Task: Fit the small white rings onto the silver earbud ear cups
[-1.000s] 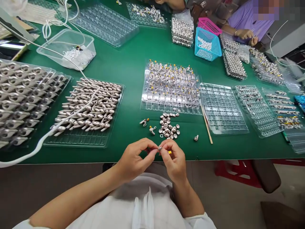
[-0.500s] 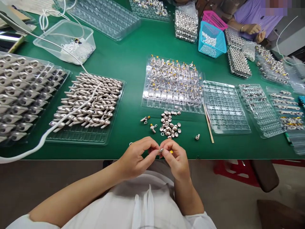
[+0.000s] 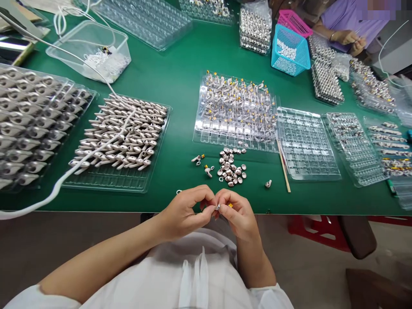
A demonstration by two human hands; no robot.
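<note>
Left hand (image 3: 189, 210) and right hand (image 3: 238, 212) meet at the near edge of the green surface (image 3: 174, 68), with one small silvery part (image 3: 218, 207) between their fingertips. Handling it well probably calls for light, even pressure, steady wrists and turning by the fingertips alone, a little farther in over the surface (a slip at the edge could send it to the floor). On each hand, thumb and forefinger are nearly closed, pinching the part from opposite sides; a yellow tab (image 3: 230, 205) shows by the right fingers. Much of the part is hidden, so I cannot tell which hand bears the firmer grip. Just beyond lies a loose cluster of small caps (image 3: 230, 165).
</note>
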